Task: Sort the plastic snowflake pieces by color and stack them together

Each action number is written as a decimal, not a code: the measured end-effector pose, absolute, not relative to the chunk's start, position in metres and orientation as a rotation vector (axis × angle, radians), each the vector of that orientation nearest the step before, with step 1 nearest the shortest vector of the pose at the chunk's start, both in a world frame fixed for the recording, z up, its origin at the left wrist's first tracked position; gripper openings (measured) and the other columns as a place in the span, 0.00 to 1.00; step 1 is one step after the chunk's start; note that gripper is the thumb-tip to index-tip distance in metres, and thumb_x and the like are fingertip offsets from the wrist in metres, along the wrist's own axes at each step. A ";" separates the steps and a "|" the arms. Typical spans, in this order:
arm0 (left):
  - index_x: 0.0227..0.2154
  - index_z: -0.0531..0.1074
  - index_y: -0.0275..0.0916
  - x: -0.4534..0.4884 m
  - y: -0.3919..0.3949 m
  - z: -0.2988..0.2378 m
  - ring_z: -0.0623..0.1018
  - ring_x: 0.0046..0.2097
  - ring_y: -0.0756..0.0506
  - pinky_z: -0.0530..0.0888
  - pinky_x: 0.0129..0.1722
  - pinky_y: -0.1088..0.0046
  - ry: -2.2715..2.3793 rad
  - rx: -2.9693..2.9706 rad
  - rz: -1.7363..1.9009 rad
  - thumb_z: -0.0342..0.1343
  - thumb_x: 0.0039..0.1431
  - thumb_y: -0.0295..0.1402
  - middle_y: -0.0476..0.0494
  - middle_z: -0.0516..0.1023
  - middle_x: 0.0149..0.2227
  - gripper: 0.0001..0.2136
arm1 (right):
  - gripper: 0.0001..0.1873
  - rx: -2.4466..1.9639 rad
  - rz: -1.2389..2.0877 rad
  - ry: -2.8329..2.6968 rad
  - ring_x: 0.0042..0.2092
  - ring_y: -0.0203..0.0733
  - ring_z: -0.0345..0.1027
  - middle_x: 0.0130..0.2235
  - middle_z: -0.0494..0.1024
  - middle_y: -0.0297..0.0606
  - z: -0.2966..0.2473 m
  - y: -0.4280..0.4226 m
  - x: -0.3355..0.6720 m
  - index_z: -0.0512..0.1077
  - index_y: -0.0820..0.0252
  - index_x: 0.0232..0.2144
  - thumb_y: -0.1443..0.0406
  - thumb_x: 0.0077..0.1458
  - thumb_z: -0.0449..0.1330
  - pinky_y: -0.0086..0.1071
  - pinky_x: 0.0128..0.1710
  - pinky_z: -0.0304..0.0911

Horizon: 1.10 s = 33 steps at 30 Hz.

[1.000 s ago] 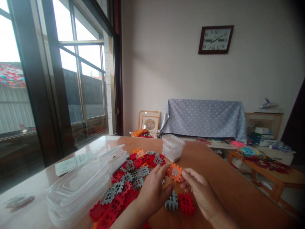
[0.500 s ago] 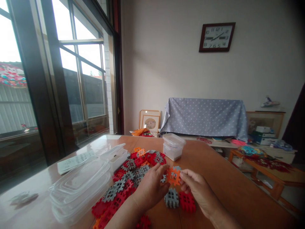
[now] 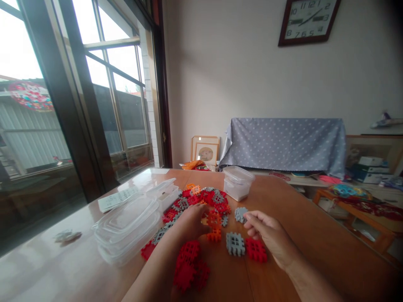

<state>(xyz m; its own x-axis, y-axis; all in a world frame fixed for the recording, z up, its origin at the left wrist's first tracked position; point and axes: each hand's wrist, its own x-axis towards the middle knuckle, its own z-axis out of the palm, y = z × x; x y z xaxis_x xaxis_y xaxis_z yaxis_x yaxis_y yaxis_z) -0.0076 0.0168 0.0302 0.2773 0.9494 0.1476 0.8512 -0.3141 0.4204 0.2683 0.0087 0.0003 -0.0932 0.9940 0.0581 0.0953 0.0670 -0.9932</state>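
Observation:
A pile of red, grey and orange interlocking plastic tiles (image 3: 208,199) lies on the brown table (image 3: 315,247). My left hand (image 3: 189,222) rests on the pile's near edge, its bent fingers on an orange tile (image 3: 214,219). A second orange tile (image 3: 214,235) lies just below it. My right hand (image 3: 267,235) is curled, its fingertips pinching the edge of a grey tile (image 3: 241,214). Another grey tile (image 3: 235,244) and a red tile (image 3: 255,249) lie flat between my hands. Joined red tiles (image 3: 189,264) sit by my left forearm.
Stacked clear plastic lids and tubs (image 3: 129,222) and a clear box (image 3: 163,195) stand left of the pile, with a paper sheet (image 3: 115,199) behind. A small lidded container (image 3: 237,188) stands beyond the tiles. Windows are on the left, and a low cluttered table (image 3: 355,201) on the right.
The orange tile held up between both hands has come down to the pile by my left hand. My right hand let go of it and moved to a grey tile. The view tilted down.

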 end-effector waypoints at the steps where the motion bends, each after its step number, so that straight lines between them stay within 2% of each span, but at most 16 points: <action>1: 0.44 0.74 0.42 -0.010 0.018 0.028 0.76 0.43 0.41 0.72 0.40 0.70 1.689 2.272 0.512 0.67 0.45 0.37 0.44 0.78 0.44 0.21 | 0.22 -1.196 1.183 -1.380 0.32 0.38 0.67 0.33 0.77 0.36 -0.001 0.009 0.269 0.77 0.58 0.37 0.46 0.58 0.60 0.31 0.33 0.60; 5: 0.42 0.75 0.44 -0.011 0.020 0.023 0.76 0.42 0.42 0.70 0.39 0.71 1.735 2.257 0.433 0.67 0.44 0.38 0.46 0.79 0.42 0.20 | 0.22 -1.201 1.183 -1.382 0.32 0.37 0.66 0.32 0.77 0.35 -0.001 0.008 0.269 0.77 0.57 0.38 0.46 0.58 0.60 0.31 0.33 0.60; 10: 0.40 0.76 0.46 -0.008 0.019 0.021 0.75 0.47 0.39 0.70 0.42 0.69 1.724 2.248 0.360 0.68 0.40 0.38 0.47 0.80 0.40 0.19 | 0.23 -1.201 1.184 -1.381 0.32 0.37 0.66 0.33 0.76 0.35 0.002 0.007 0.269 0.77 0.58 0.39 0.45 0.58 0.60 0.31 0.32 0.59; 16: 0.39 0.77 0.46 -0.008 0.020 0.022 0.75 0.51 0.36 0.69 0.46 0.66 1.724 2.245 0.332 0.69 0.39 0.41 0.45 0.81 0.43 0.20 | 0.23 -1.212 1.172 -1.385 0.33 0.38 0.66 0.33 0.77 0.36 0.002 0.007 0.271 0.77 0.58 0.39 0.45 0.59 0.60 0.32 0.33 0.60; 20: 0.42 0.77 0.46 -0.016 0.024 0.020 0.77 0.45 0.39 0.69 0.41 0.69 1.742 2.227 0.382 0.66 0.45 0.41 0.45 0.81 0.41 0.18 | 0.23 -1.211 1.166 -1.380 0.32 0.38 0.66 0.33 0.77 0.37 0.004 0.007 0.272 0.77 0.59 0.37 0.45 0.58 0.60 0.32 0.33 0.60; 23: 0.42 0.76 0.45 -0.026 0.028 0.021 0.77 0.43 0.41 0.69 0.40 0.70 1.908 2.214 0.518 0.58 0.54 0.35 0.45 0.81 0.42 0.12 | 0.22 -1.210 1.166 -1.364 0.32 0.38 0.66 0.33 0.77 0.37 0.006 0.006 0.271 0.76 0.58 0.35 0.46 0.57 0.61 0.32 0.33 0.60; 26: 0.40 0.74 0.43 -0.031 0.031 0.023 0.77 0.45 0.41 0.69 0.42 0.68 2.132 2.159 0.623 0.51 0.58 0.30 0.43 0.80 0.43 0.10 | 0.22 -1.205 1.175 -1.361 0.32 0.38 0.66 0.32 0.77 0.36 0.008 0.006 0.271 0.76 0.58 0.34 0.46 0.57 0.61 0.32 0.33 0.60; 30: 0.41 0.75 0.44 -0.028 0.033 0.019 0.75 0.50 0.39 0.70 0.47 0.63 2.205 2.193 0.584 0.49 0.59 0.29 0.41 0.79 0.48 0.12 | 0.21 -1.218 1.173 -1.362 0.32 0.38 0.67 0.33 0.77 0.36 0.007 0.006 0.270 0.76 0.58 0.35 0.46 0.56 0.61 0.32 0.33 0.61; 33: 0.48 0.75 0.47 -0.024 0.036 0.007 0.70 0.59 0.38 0.66 0.57 0.58 2.075 2.322 0.503 0.50 0.57 0.28 0.43 0.77 0.55 0.18 | 0.21 -1.213 1.175 -1.357 0.32 0.38 0.66 0.32 0.76 0.36 0.005 0.006 0.271 0.76 0.57 0.36 0.46 0.57 0.61 0.32 0.33 0.61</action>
<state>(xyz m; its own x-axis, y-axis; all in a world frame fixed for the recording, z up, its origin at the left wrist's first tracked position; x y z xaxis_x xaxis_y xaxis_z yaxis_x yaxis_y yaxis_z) -0.0242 0.0362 0.0074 0.0839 0.9663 0.2434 0.9704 -0.1348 0.2005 0.2707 0.0061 0.0054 -0.0717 0.9965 0.0440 0.0984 0.0510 -0.9938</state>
